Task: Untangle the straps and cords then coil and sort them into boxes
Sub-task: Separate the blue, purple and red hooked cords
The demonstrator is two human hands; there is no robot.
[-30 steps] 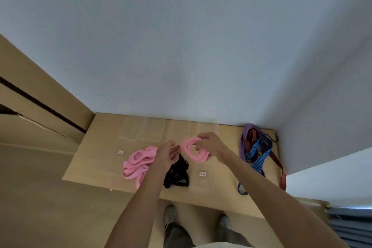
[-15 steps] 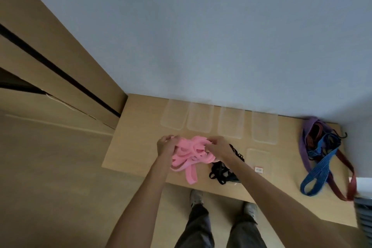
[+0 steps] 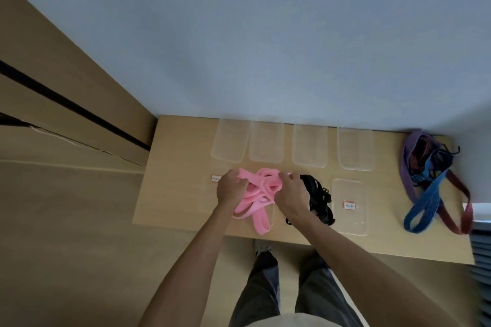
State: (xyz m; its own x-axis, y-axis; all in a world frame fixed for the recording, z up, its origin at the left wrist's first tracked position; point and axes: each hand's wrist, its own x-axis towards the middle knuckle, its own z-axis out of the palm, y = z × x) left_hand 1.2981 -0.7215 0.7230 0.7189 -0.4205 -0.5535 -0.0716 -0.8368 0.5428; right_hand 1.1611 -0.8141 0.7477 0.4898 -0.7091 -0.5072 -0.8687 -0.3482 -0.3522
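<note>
A: Where is the bundle of flat pink webbing strap?

B: At the near edge of the light wooden table, held between both hands, with one loop hanging over the front edge. The left hand has its fingers curled round the left end, and the right hand grips the right side.

A: What sits around it?

B: A heap of black cord with buckles lies just beside the right hand, touching or nearly so. Four clear plastic boxes stand in a row at the back, and another clear plastic box with a red-and-white label is nearer on the right. Well apart on the far right lies a tangle of purple, blue and dark red straps.

A: What could go wrong?

B: I'd judge the loose coils could spring open if either grip slackens, the hanging loop could drag the bundle off the edge, and a black buckle might snag the pink strap as it lifts
</note>
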